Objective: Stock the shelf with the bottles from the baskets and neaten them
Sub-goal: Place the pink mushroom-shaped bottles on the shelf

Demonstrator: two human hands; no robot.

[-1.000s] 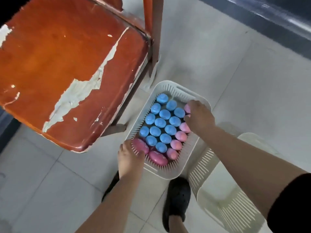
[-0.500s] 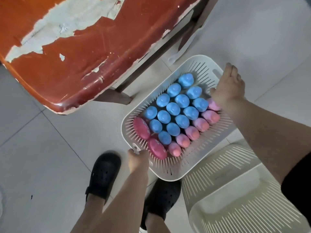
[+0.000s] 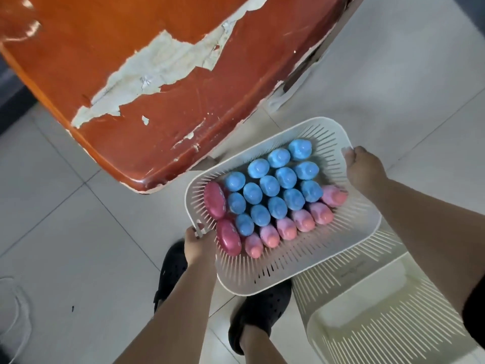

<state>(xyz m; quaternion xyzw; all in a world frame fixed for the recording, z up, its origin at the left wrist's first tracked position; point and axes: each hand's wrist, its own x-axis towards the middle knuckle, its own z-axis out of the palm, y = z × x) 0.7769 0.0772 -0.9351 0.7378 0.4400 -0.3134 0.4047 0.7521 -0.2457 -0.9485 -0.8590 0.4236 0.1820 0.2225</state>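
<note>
Head view. The person is holding a white slotted plastic basket (image 3: 301,261) by its two short ends, above the pale tiled floor (image 3: 65,245) and over their black perforated clogs (image 3: 262,311). The left hand (image 3: 198,244) is gripping the near-left rim, fingers curled over the edge beside the handle slot. The right hand (image 3: 363,170) is gripping the far-right rim, fingers folded over it, so neither hand is free.

Inside, the blue-capped plastic bottles (image 3: 273,187) are standing upright in close rows, with a row of pink-capped plastic bottles (image 3: 294,227) along the side nearer the person. Two dark pink oval bottles (image 3: 223,222) are lying at the left-hand end, just beside that hand; whether they are touching it cannot be told.

A second, cream slotted plastic basket (image 3: 393,324) is sitting on the floor at lower right, showing no bottles. An orange-brown worktop with peeling veneer (image 3: 131,61) is filling the upper left, its corner just beside the carried basket.

Judgement: the basket's long axis is running between the two hands, from near-left to far-right, so the load is being shared evenly. No shelf is showing, so the bottles are not yet stocked; the carry depends on both grips keeping the basket level.
</note>
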